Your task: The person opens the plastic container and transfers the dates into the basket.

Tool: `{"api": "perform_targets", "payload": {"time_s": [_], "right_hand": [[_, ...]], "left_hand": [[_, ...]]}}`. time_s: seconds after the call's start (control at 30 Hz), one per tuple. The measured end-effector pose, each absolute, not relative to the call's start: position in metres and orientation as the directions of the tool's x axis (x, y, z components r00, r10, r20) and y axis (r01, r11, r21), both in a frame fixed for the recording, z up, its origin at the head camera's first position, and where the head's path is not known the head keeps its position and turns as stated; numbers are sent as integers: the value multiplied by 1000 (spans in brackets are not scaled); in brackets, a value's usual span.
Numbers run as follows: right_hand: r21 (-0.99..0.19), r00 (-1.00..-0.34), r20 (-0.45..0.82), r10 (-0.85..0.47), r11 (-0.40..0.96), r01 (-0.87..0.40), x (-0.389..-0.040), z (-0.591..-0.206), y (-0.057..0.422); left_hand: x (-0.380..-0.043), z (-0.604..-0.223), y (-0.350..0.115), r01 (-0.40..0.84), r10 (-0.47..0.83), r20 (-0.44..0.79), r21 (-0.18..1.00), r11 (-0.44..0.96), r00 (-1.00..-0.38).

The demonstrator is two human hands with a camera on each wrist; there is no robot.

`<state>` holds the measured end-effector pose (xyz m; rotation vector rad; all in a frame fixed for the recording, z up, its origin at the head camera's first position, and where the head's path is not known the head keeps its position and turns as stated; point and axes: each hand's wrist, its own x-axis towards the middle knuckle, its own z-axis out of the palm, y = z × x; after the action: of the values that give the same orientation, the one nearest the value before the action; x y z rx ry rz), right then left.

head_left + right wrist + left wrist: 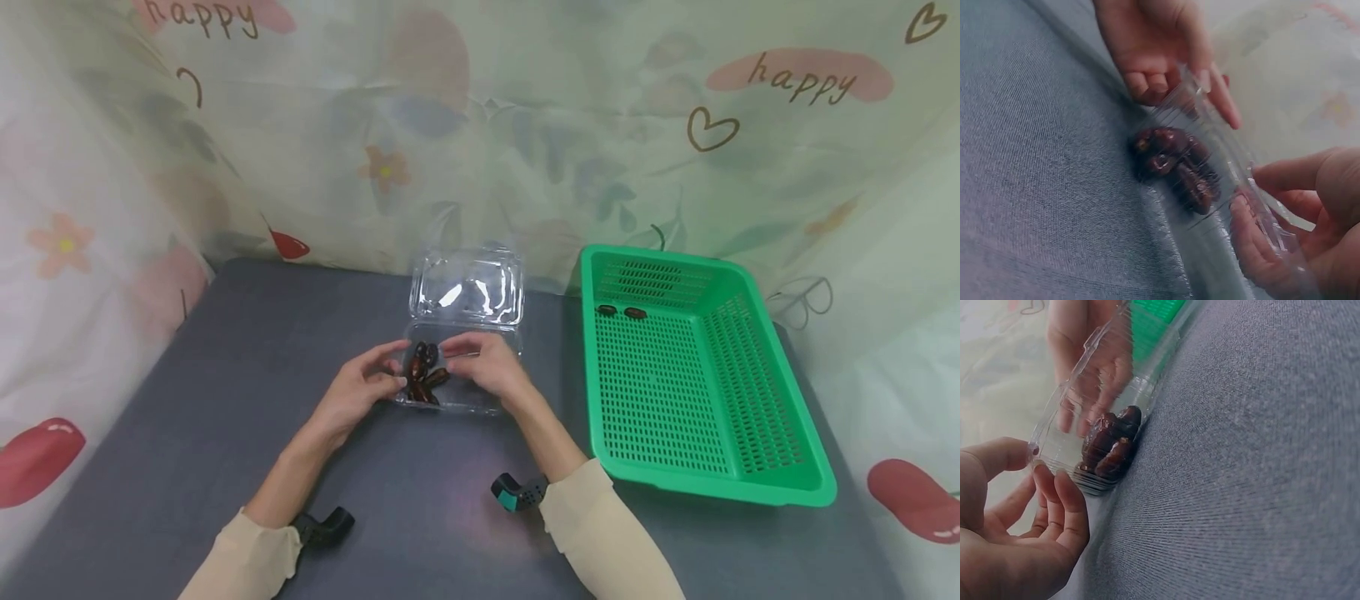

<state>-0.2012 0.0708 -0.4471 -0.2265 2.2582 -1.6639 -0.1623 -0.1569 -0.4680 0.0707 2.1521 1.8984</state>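
A hinged clear plastic box (480,398) lies on the table with its lid (467,287) standing open at the back. Several dark brown dates (420,375) are heaped in its left half. My left hand (358,387) grips the box by its left rim, as the left wrist view also shows with the fingertips (1040,467) right at the edge. Over the box's interior hovers my right hand (487,367), thumb and fingers apart just right of the dates, nothing between them. In the right wrist view the dates (1175,162) show through the clear wall.
To the right stands a green perforated plastic basket (592,367); two dates (635,313) lie at its far left corner. A grey cloth (217,400) covers the table. Behind hangs a printed curtain (300,167). A dark camera mount (517,493) juts from each wrist.
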Motion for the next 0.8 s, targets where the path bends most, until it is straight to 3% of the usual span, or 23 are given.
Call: {"api": "perform_targets", "payload": {"time_s": [0.33,0.8], "right_hand": [[-888,-911,-286,-296,438,136,-210,-458,64],[-774,-918,-294,-266,629,66,-212,-458,57]], "left_hand": [[-164,-472,-157,-152,223,-179,979,133,-958],[-165,-474,-156,-149,212,-172,982,117,-962]]}}
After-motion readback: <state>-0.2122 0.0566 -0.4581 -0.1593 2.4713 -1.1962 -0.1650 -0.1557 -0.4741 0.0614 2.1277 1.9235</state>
